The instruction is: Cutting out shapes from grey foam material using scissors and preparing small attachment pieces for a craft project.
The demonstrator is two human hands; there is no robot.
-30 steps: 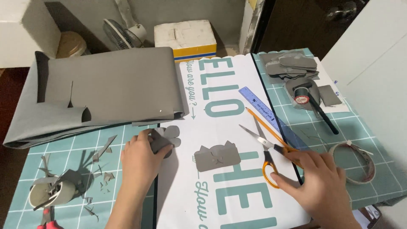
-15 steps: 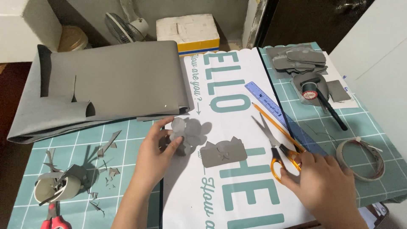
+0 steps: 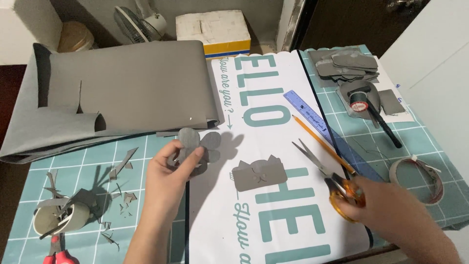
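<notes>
Left hand (image 3: 171, 171) pinches a grey flower cutout (image 3: 198, 145); right hand (image 3: 386, 210) grips orange-handled scissors (image 3: 326, 173); a cup (image 3: 53, 218) holds grey scraps.

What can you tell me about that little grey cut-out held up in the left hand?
The grey cut-out is a thin, flat piece of matte grey sheet, like foam or felt, with rounded petal-like lobes. The left hand pinches its lower edge between thumb and fingers, lifting it clear of the table so it throws a shadow on the white poster beside it. Nothing else touches it.
</notes>
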